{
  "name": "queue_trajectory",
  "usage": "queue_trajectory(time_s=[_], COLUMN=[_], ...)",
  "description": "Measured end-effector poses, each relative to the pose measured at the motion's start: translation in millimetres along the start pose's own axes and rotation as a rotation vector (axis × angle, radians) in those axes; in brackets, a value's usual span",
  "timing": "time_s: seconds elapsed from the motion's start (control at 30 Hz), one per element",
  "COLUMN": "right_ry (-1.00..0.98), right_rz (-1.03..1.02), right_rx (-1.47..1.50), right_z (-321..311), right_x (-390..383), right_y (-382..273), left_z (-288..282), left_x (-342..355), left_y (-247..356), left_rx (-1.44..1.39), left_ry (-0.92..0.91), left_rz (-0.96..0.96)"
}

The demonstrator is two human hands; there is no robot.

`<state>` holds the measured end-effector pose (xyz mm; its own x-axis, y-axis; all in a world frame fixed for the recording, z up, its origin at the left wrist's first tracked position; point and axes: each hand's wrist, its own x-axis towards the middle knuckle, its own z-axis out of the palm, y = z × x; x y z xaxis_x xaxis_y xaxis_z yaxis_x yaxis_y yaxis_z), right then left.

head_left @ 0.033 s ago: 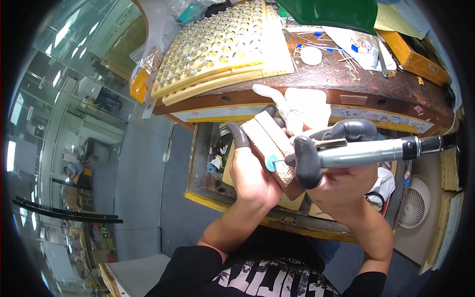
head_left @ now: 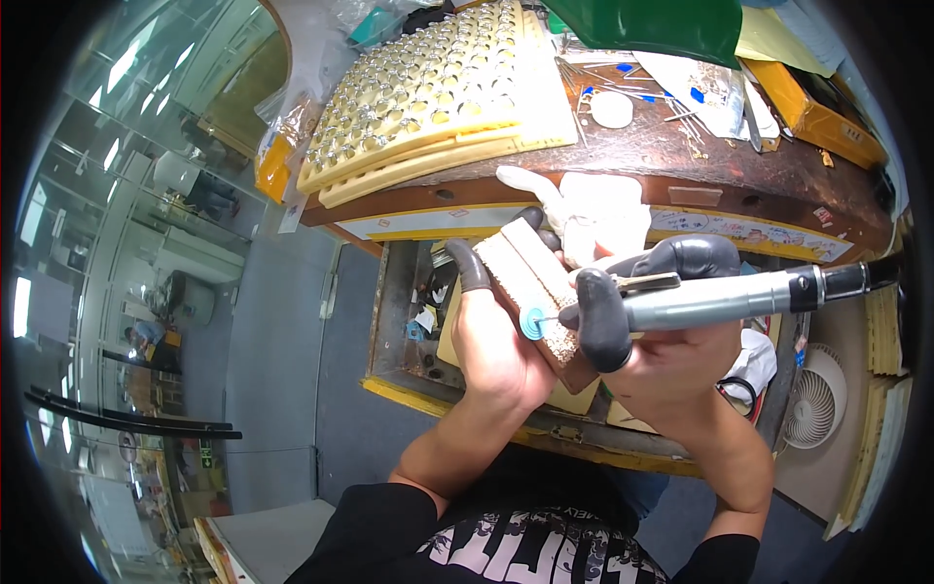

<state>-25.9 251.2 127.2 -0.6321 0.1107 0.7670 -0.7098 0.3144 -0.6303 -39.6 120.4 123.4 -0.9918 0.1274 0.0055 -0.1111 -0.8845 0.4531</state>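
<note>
My left hand [head_left: 501,346], with black finger cots on thumb and fingertips, grips a brown wooden block [head_left: 513,255] from beneath and its left side. The block is tilted, with a groove along it and a rough, pitted lower part. In my right hand [head_left: 671,365], also in black finger cots, lies a silver rotary handpiece [head_left: 715,304] with a metal lever. A thin shank runs from its tip to a light-blue disc [head_left: 532,322] at the block's left edge. Whether the disc spins I cannot tell. A white glove or cloth [head_left: 603,209] lies behind the block.
An open drawer [head_left: 389,341] sits under my hands. Yellow trays [head_left: 438,122] of shiny rings stand on the workbench [head_left: 642,161], beside loose metal bits [head_left: 681,122] and a round white disc [head_left: 612,110]. A green lamp-like cover [head_left: 652,29] hangs above. At right stands a white fan [head_left: 815,397].
The handpiece and my right fingers have shifted very slightly left. My left hand and the wooden block stay in place.
</note>
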Motion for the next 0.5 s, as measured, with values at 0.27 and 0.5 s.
queue_trajectory(time_s=[0.27,0.5], right_ry=[0.014,-0.024], right_rz=[0.005,-0.11], right_rx=[0.002,-0.041], right_z=[2,4], right_x=[0,3], right_y=[-3,-1], left_z=[-12,-7], left_x=[2,2], left_y=[3,1], left_rx=[-0.014,-0.011], left_ry=[-0.135,-0.105], left_rz=[-0.025,-0.026])
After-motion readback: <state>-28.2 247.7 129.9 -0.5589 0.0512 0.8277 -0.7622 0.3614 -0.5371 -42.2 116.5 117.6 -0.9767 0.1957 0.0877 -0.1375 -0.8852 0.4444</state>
